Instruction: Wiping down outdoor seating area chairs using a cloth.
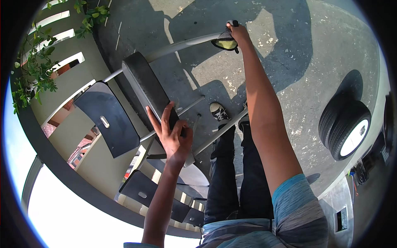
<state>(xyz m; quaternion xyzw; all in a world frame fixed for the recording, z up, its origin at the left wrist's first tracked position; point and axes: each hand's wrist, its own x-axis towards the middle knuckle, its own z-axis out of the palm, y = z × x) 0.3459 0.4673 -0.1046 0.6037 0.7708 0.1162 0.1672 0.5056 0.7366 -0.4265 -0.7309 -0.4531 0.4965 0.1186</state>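
Observation:
A metal-framed chair with a dark backrest [119, 133] and a black padded seat [149, 77] is tilted before me. My left hand [175, 136] is at the near end of the seat, fingers spread over its edge and thumb bent at the corner. Farther out, my right hand [237, 32] holds a grey cloth [227, 34] with a yellow-green patch and black edging against the end of a long, curved metal tube [186, 45] of the chair. How far the cloth wraps round the tube is hidden.
More chairs with dark backrests [139, 189] stand beside the slatted parapet wall [73, 116] at left. Two tyres [347, 130] lie on the concrete floor [297, 124] at right. Leafy branches [40, 62] hang over the wall. My shoes [219, 112] are close to the chair's lower tubes.

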